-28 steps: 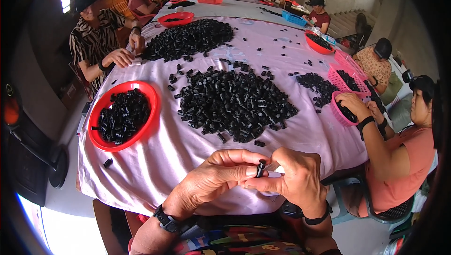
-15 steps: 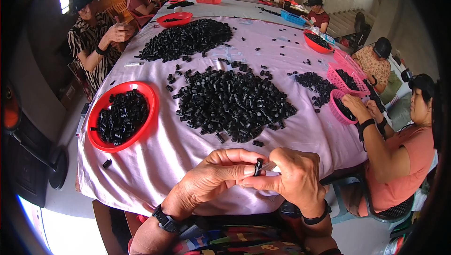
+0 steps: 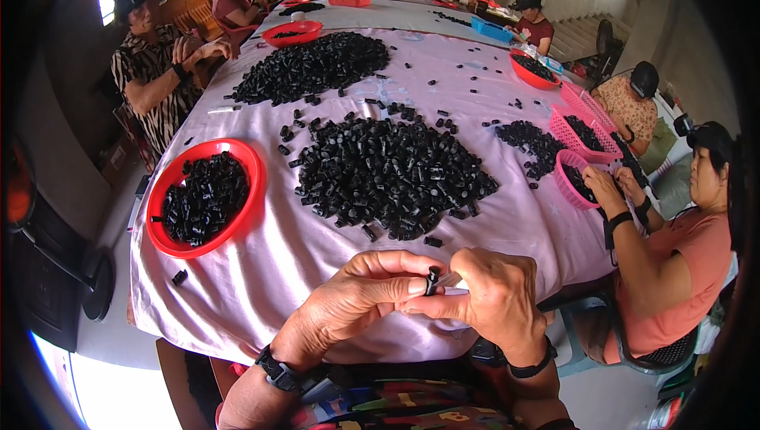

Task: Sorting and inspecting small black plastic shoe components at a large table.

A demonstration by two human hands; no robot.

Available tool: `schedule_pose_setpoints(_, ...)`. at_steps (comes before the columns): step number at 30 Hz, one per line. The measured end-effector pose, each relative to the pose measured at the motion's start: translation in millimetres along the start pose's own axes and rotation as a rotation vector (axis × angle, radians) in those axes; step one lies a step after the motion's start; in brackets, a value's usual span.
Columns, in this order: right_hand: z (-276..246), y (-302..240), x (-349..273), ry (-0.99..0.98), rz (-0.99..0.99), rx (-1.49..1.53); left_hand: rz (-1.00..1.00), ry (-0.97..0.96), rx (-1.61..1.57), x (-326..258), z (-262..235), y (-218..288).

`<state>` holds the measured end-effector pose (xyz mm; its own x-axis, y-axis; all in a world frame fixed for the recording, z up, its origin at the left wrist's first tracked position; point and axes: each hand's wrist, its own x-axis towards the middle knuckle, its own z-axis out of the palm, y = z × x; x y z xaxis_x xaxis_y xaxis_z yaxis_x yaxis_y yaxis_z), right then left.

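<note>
Near the edge of the cloth point(image 3: 297, 260), left hand point(image 3: 360, 291) pinches one black part point(image 3: 432, 278) and right hand point(image 3: 500, 295) pinches one clear piece point(image 3: 450, 279) beside it, with open cloth toward ten o'clock, before one red bowl point(image 3: 256, 180), and two heaps point(image 3: 392, 176) at eleven.

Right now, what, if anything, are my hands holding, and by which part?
Your left hand pinches a small black piece at its side; your right hand holds a clear item, its gripped part hidden.

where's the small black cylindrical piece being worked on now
In the head view, the small black cylindrical piece is low, slightly right of centre, held by the left hand, with the right hand immediately beside it.
</note>
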<state>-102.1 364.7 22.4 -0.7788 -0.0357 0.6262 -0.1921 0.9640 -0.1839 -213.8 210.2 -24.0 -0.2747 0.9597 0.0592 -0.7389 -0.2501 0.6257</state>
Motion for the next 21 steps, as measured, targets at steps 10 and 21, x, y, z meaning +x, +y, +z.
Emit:
schedule_pose_setpoints(10,-3.2,1.7,0.5,0.062,-0.018,0.165,-0.030,0.068,0.071,-2.9,3.5,1.9)
schedule_pose_setpoints(21,-3.8,5.5,-2.8,-0.084,0.071,0.657,-0.049,0.044,0.090,-3.3,6.4,5.3)
